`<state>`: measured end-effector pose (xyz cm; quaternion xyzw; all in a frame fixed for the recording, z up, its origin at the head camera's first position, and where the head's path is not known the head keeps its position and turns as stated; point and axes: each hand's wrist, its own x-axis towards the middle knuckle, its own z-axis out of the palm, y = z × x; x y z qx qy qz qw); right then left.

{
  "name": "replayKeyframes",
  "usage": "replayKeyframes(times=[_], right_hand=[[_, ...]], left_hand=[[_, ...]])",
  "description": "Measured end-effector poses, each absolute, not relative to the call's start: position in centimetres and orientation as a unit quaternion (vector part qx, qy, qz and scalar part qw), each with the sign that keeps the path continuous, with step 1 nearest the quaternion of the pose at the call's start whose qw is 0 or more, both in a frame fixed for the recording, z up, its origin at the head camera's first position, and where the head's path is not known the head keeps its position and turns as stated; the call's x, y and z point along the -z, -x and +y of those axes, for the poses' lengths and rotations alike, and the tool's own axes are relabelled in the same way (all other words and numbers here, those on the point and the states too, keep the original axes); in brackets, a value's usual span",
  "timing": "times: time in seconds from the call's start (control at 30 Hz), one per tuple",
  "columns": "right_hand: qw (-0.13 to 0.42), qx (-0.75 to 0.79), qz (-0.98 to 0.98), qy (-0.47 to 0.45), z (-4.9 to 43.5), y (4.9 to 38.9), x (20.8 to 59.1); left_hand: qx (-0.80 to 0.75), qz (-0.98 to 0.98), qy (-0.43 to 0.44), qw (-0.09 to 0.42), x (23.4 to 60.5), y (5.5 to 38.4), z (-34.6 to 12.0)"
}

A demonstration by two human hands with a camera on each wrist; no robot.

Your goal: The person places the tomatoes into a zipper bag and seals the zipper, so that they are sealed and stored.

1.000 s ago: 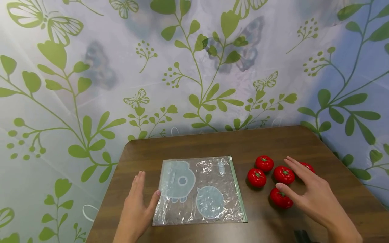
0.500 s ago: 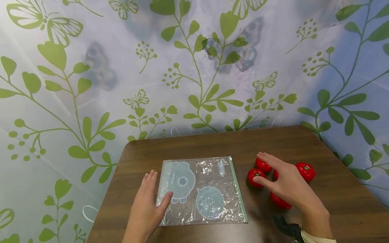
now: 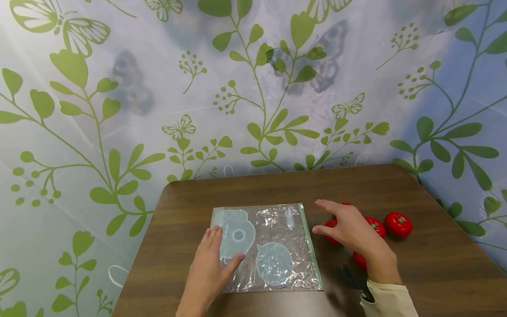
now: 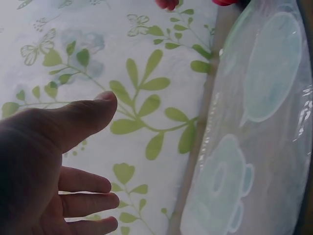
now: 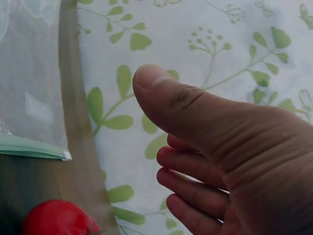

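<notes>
Five red tomatoes (image 3: 398, 225), most partly hidden, right of clear zip bag (image 3: 274, 255) on wooden table (image 3: 249, 191). Saw left hand (image 3: 210, 265) over bag, right hand (image 3: 352, 225) over tomatoes, both gripping nothing. Feared tomatoes rolling if brushed too low, bag creasing if pressed.

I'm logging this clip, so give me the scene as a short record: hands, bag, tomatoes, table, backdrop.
Zip bag: clear, printed, lying flat, green zip edge rightmost
Red tomatoes: five, right of bag, four partly hidden
Left hand: over bag's left side, holding nothing
Right hand: above tomatoes, holding nothing
Table: brown, wood-grain
Backdrop: pale, green leaf and butterfly print
</notes>
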<state>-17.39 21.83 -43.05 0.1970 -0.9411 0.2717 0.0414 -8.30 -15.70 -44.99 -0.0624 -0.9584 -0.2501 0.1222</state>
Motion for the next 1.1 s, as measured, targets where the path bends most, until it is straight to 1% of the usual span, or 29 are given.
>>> replayKeyframes(times=[0.27, 0.53, 0.77, 0.97, 1.1], right_hand=[[0.018, -0.265, -0.944, -0.195, 21.1, 19.0, 44.5], [-0.035, -0.25, -0.951, -0.18, 20.6, 20.0, 45.4], [-0.057, -0.24, -0.953, -0.177, 20.3, 20.9, 46.1], [-0.081, -0.234, -0.955, -0.161, 19.9, 21.4, 46.5], [-0.091, -0.235, -0.955, -0.156, 19.7, 21.6, 46.7]], left_hand=[[0.25, -0.963, 0.058, 0.088, 46.6, 8.9, -14.6], [0.259, -0.96, 0.062, 0.083, 49.5, 9.5, -13.8], [0.272, -0.959, 0.045, 0.059, 50.0, 9.5, -13.2], [0.258, -0.961, 0.044, 0.088, 51.5, 9.8, -12.9], [0.258, -0.963, 0.035, 0.073, 51.9, 9.9, -12.8]])
